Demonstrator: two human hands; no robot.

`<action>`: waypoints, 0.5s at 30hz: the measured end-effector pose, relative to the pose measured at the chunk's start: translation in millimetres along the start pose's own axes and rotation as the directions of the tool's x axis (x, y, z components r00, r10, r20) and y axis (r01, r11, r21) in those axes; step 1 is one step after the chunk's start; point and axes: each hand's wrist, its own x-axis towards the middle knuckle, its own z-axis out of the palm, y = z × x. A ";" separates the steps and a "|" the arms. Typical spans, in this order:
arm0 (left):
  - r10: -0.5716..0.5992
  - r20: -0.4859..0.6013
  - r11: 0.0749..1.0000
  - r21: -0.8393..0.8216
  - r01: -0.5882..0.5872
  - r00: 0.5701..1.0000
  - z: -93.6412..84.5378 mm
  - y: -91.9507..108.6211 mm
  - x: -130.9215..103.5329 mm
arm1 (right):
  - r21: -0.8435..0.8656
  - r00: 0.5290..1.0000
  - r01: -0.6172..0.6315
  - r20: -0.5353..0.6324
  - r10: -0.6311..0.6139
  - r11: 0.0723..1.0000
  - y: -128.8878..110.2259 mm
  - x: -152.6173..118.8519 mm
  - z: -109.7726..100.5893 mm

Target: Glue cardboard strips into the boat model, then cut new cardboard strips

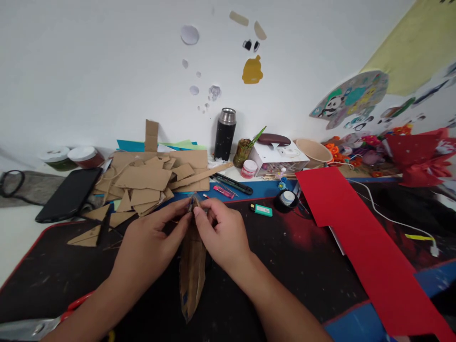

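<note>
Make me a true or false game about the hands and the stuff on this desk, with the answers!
1. The left hand and right hand both hold the long cardboard piece. True.
2. The lighter is red. False: the lighter is green with a black top.
3. The black bottle stands upright. True.
4. The scissors are in the right hand. False: the scissors lie at the picture's lower left.
5. The black phone is left of the cardboard scraps. True.

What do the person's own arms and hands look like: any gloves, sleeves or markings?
The left hand and right hand are bare, with five-fingered human shape. No gloves, watches or bracelets show, nor sleeves on the visible forearms; no cables or clear markings either.
</note>
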 end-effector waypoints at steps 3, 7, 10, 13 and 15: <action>0.051 -0.057 0.999 0.013 -0.051 0.997 3.2 -5.7 -0.8 | -0.007 1.000 0.031 0.001 -0.031 1.000 0.0 -0.7 0.0; 0.056 -0.054 0.998 0.040 -0.054 0.997 4.6 -8.6 -1.0 | -0.020 0.997 0.076 0.003 -0.076 0.997 1.2 -0.6 0.5; 0.060 -0.049 0.997 0.051 -0.057 0.997 4.2 -8.3 -1.0 | -0.036 0.996 0.091 0.010 -0.091 0.995 2.2 -0.5 0.9; 0.060 -0.049 0.995 0.079 -0.056 0.997 3.2 -8.4 -0.7 | -0.055 0.996 0.093 0.013 -0.092 0.994 2.7 -1.0 1.5; 0.061 -0.051 0.994 0.091 -0.057 0.997 2.6 -8.7 -0.2 | -0.067 0.996 0.093 0.015 -0.093 0.993 2.7 -1.6 1.8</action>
